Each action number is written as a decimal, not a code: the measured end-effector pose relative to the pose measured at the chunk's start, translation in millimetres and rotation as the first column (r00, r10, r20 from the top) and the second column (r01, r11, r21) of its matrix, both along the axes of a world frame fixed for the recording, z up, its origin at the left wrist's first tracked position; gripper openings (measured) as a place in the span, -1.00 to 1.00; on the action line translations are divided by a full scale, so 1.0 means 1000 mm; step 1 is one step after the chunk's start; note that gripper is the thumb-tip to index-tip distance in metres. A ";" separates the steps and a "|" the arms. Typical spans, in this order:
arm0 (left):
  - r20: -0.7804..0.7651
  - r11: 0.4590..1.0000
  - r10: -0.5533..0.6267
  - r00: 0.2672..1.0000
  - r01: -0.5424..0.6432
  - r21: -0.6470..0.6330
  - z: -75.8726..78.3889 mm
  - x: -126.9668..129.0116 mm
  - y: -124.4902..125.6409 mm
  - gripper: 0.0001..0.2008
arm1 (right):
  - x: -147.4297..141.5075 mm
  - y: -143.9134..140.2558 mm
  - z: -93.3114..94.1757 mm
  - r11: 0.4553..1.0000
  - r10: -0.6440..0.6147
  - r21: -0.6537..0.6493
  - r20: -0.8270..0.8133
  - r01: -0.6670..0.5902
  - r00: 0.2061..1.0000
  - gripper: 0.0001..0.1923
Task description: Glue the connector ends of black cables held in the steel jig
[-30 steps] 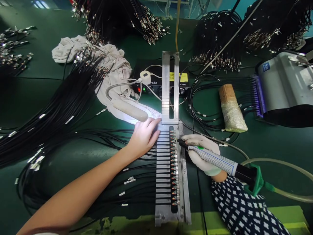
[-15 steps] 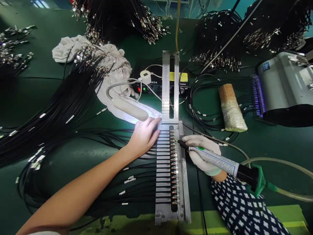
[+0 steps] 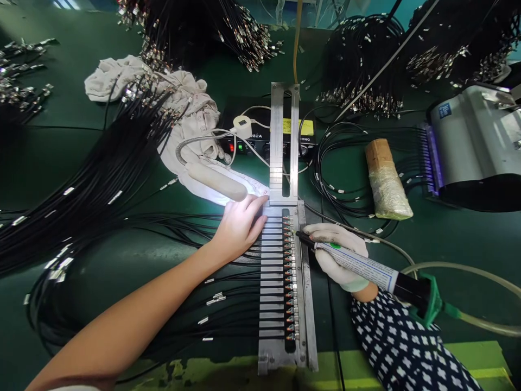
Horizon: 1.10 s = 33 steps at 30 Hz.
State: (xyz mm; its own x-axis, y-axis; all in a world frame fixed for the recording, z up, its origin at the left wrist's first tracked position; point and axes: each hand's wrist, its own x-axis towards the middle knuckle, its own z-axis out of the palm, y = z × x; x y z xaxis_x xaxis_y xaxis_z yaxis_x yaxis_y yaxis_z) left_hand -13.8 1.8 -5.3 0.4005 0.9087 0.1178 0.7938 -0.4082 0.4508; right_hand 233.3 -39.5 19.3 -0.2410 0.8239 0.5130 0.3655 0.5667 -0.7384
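My left hand [image 3: 236, 231] is bare and rests on the cables at the left edge of a slotted metal jig [image 3: 272, 293]. Its thumb and index finger stretch apart and touch the jig; the other fingers are partly hidden. A row of black cables [image 3: 240, 276] lies in the jig's slots, with small metal connectors [image 3: 291, 271] along the right side. My right hand [image 3: 340, 255], in a white glove, is closed around a labelled dispensing syringe [image 3: 362, 266]. Its black tip points left at the upper connectors; contact cannot be made out. A green adapter [image 3: 431, 304] joins it to a clear hose.
A lit lamp [image 3: 217, 182] on a flexible neck shines over my left hand, above a white cloth [image 3: 195, 130]. Behind the jig stands a black control box [image 3: 248, 146]. At right are a wrapped block [image 3: 388, 179] and a grey machine [image 3: 472, 146]. Cable bundles [image 3: 109, 146] lie around.
Both hands, the syringe and the jig stay almost in place. The view has shifted only very slightly.
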 end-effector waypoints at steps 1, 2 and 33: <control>0.000 1.000 0.001 1.000 -0.001 0.001 0.000 0.000 0.000 -0.62 | -0.001 0.000 0.000 1.000 -0.004 0.000 -0.003 0.004 1.000 -0.88; -0.001 1.000 0.002 1.000 -0.002 0.002 0.000 0.000 0.000 -0.62 | -0.001 0.000 0.001 1.000 -0.007 -0.003 -0.006 0.007 1.000 -0.88; -0.010 1.000 0.006 1.000 -0.006 -0.012 0.000 -0.001 0.000 -0.61 | -0.002 -0.013 0.002 1.000 -0.009 -0.006 -0.001 0.009 1.000 -0.84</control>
